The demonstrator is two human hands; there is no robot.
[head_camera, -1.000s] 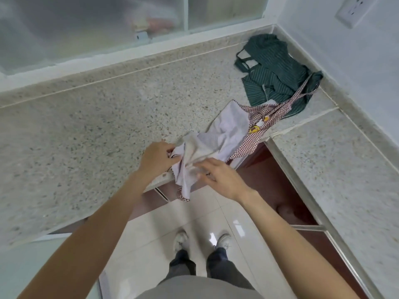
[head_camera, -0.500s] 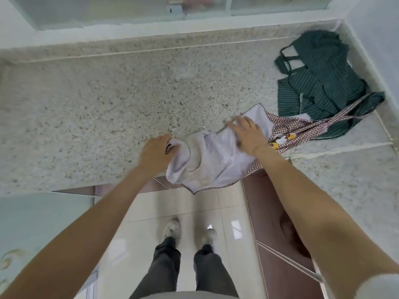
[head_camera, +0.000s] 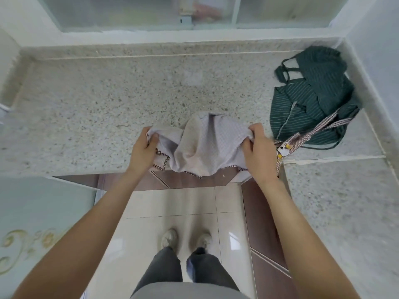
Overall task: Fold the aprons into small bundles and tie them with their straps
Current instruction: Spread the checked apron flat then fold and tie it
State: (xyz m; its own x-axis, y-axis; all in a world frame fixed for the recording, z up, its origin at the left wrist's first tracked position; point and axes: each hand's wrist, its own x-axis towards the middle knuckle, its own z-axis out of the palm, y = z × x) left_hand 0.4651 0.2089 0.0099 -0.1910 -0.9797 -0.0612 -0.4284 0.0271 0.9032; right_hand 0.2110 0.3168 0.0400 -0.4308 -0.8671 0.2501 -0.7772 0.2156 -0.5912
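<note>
Person stands at the front edge of a speckled stone counter [head_camera: 97, 108], both arms reaching forward. A pale apron [head_camera: 205, 143] lies bunched at the counter's front edge, white underside up, its checked hem drooping just past the edge above the brown cabinet fronts [head_camera: 190, 182].

Left hand [head_camera: 143, 152]: fingers curled, pinching the apron's left end — thumb on top, cloth gathered in the grip. Right hand [head_camera: 257, 152]: fingers curled round the right end, cloth crumpled under the fingertips. The fabric between the two hands sags in loose folds; not yet a bundle.

To the right of the right hand, the apron's checked bib with a small cartoon patch [head_camera: 284, 148] shows, and its checked straps [head_camera: 319, 128] trail up and right, lying across a green striped apron [head_camera: 313, 98]. That green apron sits heaped in the back right corner of the counter, against the wall, dark straps looped at its left side.

Below: tiled floor [head_camera: 172, 203], two light shoes [head_camera: 185, 239], dark trousers.
</note>
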